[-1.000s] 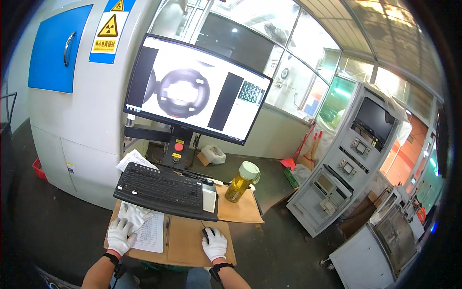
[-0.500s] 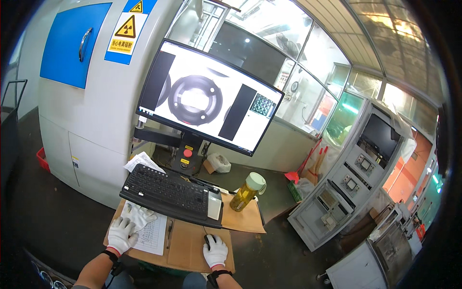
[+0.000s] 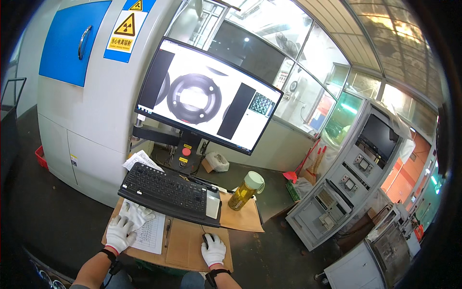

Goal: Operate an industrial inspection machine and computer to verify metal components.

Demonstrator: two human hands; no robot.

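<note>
My left hand [image 3: 120, 234], in a white knit glove, lies flat with its fingers stretched out at the left edge of a printed form [image 3: 152, 237]. Just beyond its fingertips is a loose white glove [image 3: 136, 215], partly over the form. A white glove also covers my right hand [image 3: 214, 251], which is curled over a black computer mouse [image 3: 208, 238] on the cardboard [image 3: 185, 248]. Between the hands a dark pen [image 3: 167, 233] rests by the form's right edge. Beyond them is a black keyboard [image 3: 166, 190]. The monitor [image 3: 195, 98] above displays a grey ring with small bright holes.
Right of the keyboard stands a yellowish bottle [image 3: 246, 191] with a pale green lid. A red button [image 3: 186, 151] sits below the monitor. At left is a large pale cabinet [image 3: 91, 135] with a blue door; at right, a grey instrument rack [image 3: 332, 188].
The whole view has shifted very slightly. Both hands keep their places, the left by the loose glove and the right on the mouse, and the monitor picture looks the same.
</note>
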